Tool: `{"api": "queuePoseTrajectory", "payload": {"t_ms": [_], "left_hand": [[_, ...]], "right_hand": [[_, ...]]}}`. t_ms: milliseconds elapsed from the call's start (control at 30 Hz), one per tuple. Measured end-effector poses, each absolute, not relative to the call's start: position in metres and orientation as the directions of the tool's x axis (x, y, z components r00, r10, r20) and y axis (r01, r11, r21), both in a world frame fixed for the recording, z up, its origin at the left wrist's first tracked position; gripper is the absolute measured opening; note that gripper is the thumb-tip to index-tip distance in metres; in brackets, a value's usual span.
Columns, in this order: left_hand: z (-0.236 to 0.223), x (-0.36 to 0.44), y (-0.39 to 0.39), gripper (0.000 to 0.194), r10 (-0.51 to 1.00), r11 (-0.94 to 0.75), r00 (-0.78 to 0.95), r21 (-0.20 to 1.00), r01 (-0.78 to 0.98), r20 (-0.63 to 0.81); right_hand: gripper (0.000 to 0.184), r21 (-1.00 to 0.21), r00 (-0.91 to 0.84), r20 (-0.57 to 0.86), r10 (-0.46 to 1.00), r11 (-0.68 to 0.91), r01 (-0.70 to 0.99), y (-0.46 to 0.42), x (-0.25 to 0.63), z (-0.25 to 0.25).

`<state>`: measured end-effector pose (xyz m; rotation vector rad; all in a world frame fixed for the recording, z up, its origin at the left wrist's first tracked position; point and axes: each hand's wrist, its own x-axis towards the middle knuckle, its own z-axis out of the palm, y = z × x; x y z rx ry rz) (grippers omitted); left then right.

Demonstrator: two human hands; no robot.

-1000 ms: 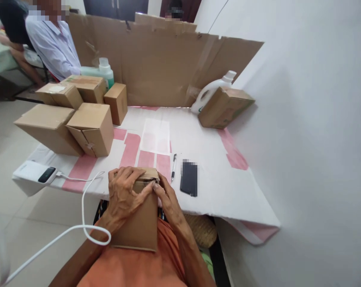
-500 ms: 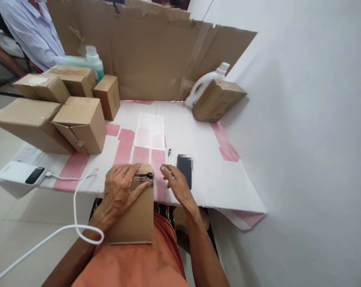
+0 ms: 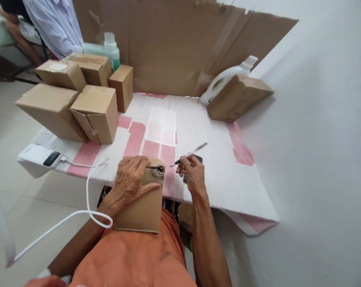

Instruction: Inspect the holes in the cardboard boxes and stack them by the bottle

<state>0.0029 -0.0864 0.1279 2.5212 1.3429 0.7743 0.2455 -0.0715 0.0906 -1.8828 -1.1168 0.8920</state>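
Observation:
A brown cardboard box (image 3: 141,213) leans against my body at the table's front edge. My left hand (image 3: 132,179) grips its upper left side, thumb across the face and fingers over the top. Near the box's top right corner is a small dark hole (image 3: 160,170) ringed by black scribbled marks. My right hand (image 3: 192,171) pinches a pen (image 3: 190,154), its tip pointing left towards the box but apart from it. Beneath that hand lies a dark phone-like slab (image 3: 197,158), partly hidden.
Several cardboard boxes (image 3: 98,99) stand at the left, with a green liquid bottle (image 3: 112,52) behind. A white jug (image 3: 223,79) and a tilted box (image 3: 240,97) are at the back right. A power bank (image 3: 38,155) with a white cable (image 3: 87,195) lies left. A person's sleeve (image 3: 59,28) shows beyond.
My right hand has picked up the pen from the table and holds it above the dark slab. My left hand stays on the box. The whole view has shifted.

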Motion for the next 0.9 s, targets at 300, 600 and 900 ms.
{"api": "queuePoseTrajectory", "payload": {"t_ms": [300, 600, 900], "left_hand": [[0.129, 0.003, -0.084, 0.056, 0.814, -0.577, 0.473, 0.377, 0.724, 0.339], [0.129, 0.002, -0.083, 0.055, 0.813, -0.580, 0.474, 0.386, 0.718, 0.339], [0.128, 0.004, -0.083, 0.055, 0.816, -0.573, 0.460, 0.378, 0.727, 0.351]], "right_hand": [[0.018, -0.990, 0.269, 0.133, 0.954, 0.141, -0.013, -0.130, 0.185, 0.126], [0.020, -0.987, 0.245, 0.139, 0.959, 0.115, 0.109, -0.129, 0.189, 0.127], [0.026, -0.994, 0.264, 0.101, 0.959, 0.085, 0.071, -0.124, 0.221, 0.125]]}}
